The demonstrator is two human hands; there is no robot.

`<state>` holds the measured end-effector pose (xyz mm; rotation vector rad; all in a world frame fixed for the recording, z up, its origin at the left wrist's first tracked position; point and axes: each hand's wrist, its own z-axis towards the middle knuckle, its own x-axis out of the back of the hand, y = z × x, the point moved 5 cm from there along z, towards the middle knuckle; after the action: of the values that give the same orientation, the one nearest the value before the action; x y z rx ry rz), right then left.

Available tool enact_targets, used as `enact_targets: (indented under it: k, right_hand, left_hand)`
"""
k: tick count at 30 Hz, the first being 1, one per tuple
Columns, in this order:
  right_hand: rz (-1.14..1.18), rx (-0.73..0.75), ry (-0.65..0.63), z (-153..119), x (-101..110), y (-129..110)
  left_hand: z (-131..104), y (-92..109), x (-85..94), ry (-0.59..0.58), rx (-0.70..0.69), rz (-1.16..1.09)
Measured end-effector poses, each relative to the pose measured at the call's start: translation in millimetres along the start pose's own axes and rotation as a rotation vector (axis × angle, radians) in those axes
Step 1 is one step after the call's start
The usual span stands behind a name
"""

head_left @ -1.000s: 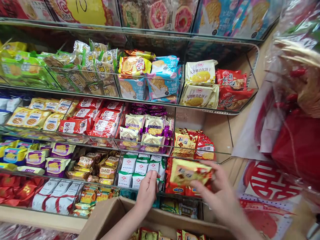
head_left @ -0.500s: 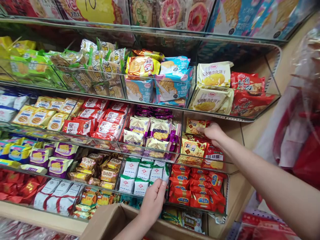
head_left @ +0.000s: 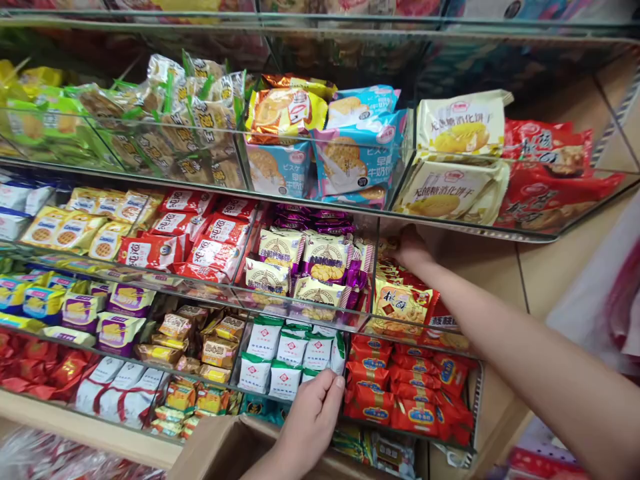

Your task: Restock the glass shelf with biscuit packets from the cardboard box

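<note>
Your right grip [head_left: 411, 248] sits in the tight gap beneath the upper shelf's edge [head_left: 450, 225], with gold 桃酥 biscuit packets [head_left: 400, 301] and the clear front lip [head_left: 420, 335] below it and an upright clear divider [head_left: 376, 257] close on its left. Your right forearm [head_left: 520, 353] crosses the opening at the shelf's right end, barring that side. Lower down, your left grip [head_left: 314, 408] overhangs the cardboard box [head_left: 205, 453], blocking a straight pass to the green-and-white packets [head_left: 289, 350].

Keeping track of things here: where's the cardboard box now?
The cardboard box is at the head view's bottom edge, near the middle, below the white-and-green packets and partly hidden by the left hand.
</note>
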<state>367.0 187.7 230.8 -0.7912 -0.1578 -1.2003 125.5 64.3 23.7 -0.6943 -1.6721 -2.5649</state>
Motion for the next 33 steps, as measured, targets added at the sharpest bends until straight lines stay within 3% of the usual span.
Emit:
enact_targets:
  k: [7, 25, 30, 33]
  right_hand:
    - [-0.235, -0.020, -0.188, -3.6, -1.5, -5.2]
    - [-0.326, -0.087, -0.180, -1.1, 9.7, -7.9]
    - [-0.378, -0.053, -0.285, -8.0, 36.9, -34.9]
    - [-0.362, 0.082, -0.316, -53.9, 69.8, -60.3]
  left_hand:
    - [-0.1, -0.6, -2.7, -0.039, 0.025, 0.019]
    - [-0.6, 2.5, -4.8, -0.068, -0.029, 0.093]
    - [-0.6, 6.0, -4.8, -0.082, -0.091, 0.180]
    - [1.0, 6.5, -5.2, -0.084, -0.090, 0.196]
